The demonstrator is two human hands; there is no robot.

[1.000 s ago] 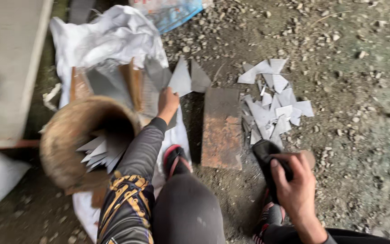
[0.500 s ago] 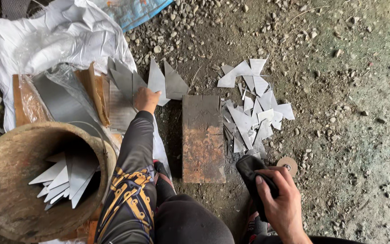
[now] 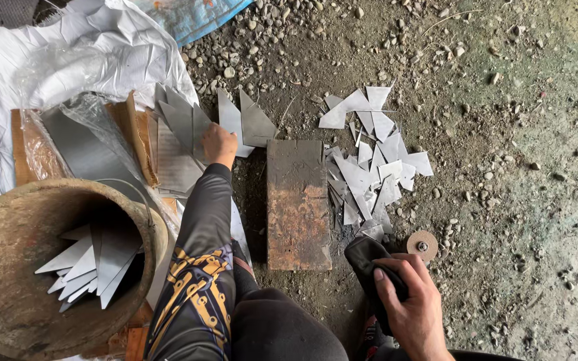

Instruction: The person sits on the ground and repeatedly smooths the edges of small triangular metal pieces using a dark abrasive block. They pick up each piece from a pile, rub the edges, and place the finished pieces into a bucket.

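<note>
Reaching toward the upper left of the frame, the left hand (image 3: 219, 144) has slid off the loose triangles and onto the fanned grey metal sheets (image 3: 182, 130), fingers closed down on one; a fresh blank looks picked. At lower right, the right hand (image 3: 413, 311) stays wrapped around one black angle grinder (image 3: 376, 267), its single disc (image 3: 422, 245) idle just off the ground. One rusty steel block (image 3: 297, 204) lies at centre. Right of it, a scrap pile (image 3: 376, 160) holds some twenty offcuts. One round basket (image 3: 28, 267), lower left, holds about ten cut triangles (image 3: 91, 264).
</note>
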